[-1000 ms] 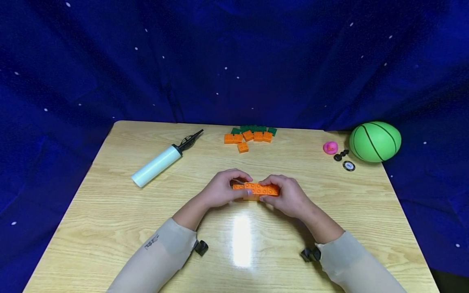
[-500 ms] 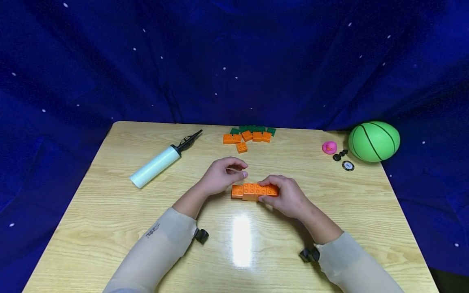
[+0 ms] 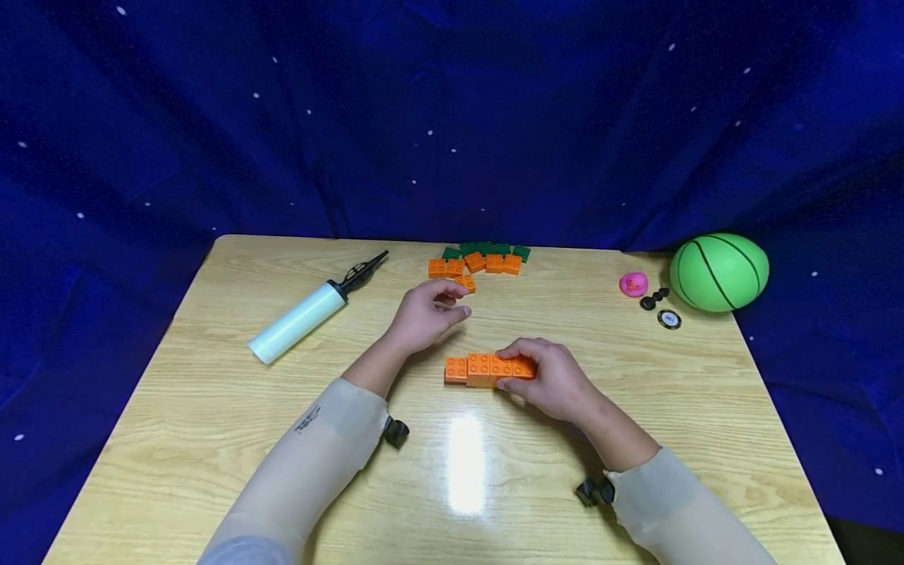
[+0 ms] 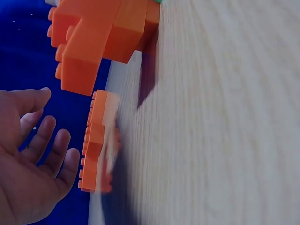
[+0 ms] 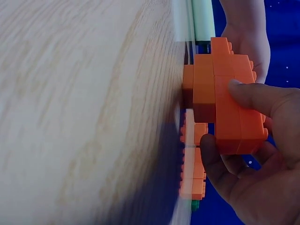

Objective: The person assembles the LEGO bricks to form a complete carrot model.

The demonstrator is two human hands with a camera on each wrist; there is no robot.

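Observation:
An orange block assembly (image 3: 479, 369), stacked in layers with studs on top, stands in the middle of the table. My right hand (image 3: 554, 378) grips its right end between thumb and fingers; the right wrist view shows the thumb on the near face of the assembly (image 5: 227, 108). My left hand (image 3: 426, 316) is off the assembly, its fingers loosely bent and empty, over the table beside a single orange block (image 3: 468, 283). In the left wrist view the left hand (image 4: 37, 154) shows spread fingers, apart from the blocks. Several more orange blocks (image 3: 446, 268) lie behind.
Several green blocks (image 3: 487, 249) lie at the table's back edge. A pale blue hand pump (image 3: 300, 320) lies on the left. On the right are a green ball (image 3: 719, 272), a pink rubber duck (image 3: 633, 284), a small black object (image 3: 653, 299) and a poker chip (image 3: 668, 318).
My left hand has let go of the assembly's left end and moved away from me toward the loose orange blocks. The right hand keeps its hold in the same place.

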